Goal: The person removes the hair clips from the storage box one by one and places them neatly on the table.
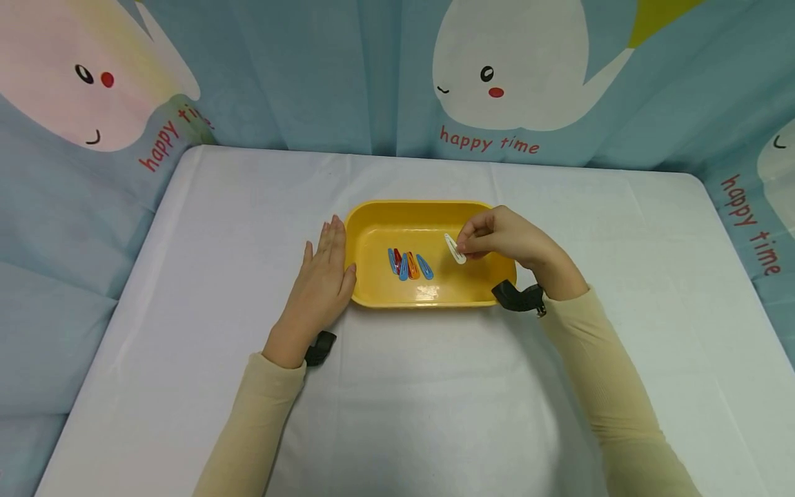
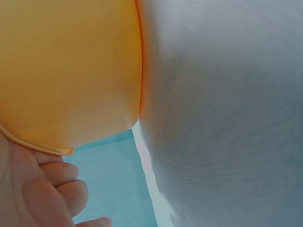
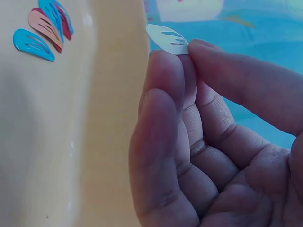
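Observation:
A yellow tray (image 1: 397, 298) holds several hair clips lying close together, among them a blue clip (image 1: 425, 267) and an orange clip (image 1: 413, 266). My right hand (image 1: 512, 241) pinches a white hair clip (image 1: 455, 249) between thumb and fingers over the tray's right part; the right wrist view shows the white clip (image 3: 166, 39) at the tips of the thumb and fingers (image 3: 163, 71). Against the tray's left rim rests my left hand (image 1: 319, 283), its fingers straight. The left wrist view shows the fingers (image 2: 61, 174) touching the tray's rim (image 2: 35, 147).
A white cloth (image 1: 435, 414) covers the table under the tray. Behind the table's far edge hangs a blue curtain (image 1: 323, 83) with whale pictures and red lettering. A black band (image 1: 518, 297) is at the right wrist, and a black piece (image 1: 320, 348) at the left wrist.

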`<state>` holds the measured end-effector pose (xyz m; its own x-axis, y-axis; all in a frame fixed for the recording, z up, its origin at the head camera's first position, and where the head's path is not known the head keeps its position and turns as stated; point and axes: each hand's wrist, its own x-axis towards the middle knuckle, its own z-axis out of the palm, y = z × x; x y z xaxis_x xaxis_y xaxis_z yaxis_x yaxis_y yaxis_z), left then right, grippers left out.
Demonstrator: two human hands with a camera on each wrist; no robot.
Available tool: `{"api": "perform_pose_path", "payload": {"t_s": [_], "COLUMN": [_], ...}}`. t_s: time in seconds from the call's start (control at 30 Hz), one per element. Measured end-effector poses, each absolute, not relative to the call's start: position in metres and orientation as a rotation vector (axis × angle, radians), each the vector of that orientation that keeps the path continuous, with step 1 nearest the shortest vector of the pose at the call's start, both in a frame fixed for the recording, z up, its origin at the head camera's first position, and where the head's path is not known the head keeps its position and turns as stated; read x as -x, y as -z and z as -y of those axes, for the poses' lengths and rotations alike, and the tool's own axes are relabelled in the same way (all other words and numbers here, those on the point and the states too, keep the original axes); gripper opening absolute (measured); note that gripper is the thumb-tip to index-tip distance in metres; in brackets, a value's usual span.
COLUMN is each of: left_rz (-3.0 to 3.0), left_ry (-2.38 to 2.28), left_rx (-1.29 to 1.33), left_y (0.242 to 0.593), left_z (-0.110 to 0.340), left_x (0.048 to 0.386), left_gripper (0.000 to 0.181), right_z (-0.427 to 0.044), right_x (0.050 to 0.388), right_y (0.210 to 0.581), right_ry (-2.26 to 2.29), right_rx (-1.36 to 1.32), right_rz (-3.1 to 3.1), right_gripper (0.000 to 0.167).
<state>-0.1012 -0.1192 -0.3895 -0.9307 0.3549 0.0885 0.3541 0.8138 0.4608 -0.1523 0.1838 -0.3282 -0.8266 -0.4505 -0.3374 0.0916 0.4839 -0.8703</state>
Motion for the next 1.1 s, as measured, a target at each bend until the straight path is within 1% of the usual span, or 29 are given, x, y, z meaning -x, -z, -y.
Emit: {"api": "perform_pose_path", "payload": {"t_s": [0.77,1.1], "left_rz": [-2.991,-2.991], "left_ry": [-0.757,-0.75], "left_rx": [-0.585,-0.589], "left_y": [0.39,0.39], "left_z": [0.119,0.119], "left_x": [0.1,0.101], "left_gripper": [0.065,0.065], "right_z": [-0.218,-0.233], "right_x": [0.132,0.127], "right_y": [0.333,0.332], "right_ry": [1.561,1.685], "right_rx": [0.256,0.232], "right_rz": [-2.201,-2.204], "right_gripper": [0.015,0.008]}}
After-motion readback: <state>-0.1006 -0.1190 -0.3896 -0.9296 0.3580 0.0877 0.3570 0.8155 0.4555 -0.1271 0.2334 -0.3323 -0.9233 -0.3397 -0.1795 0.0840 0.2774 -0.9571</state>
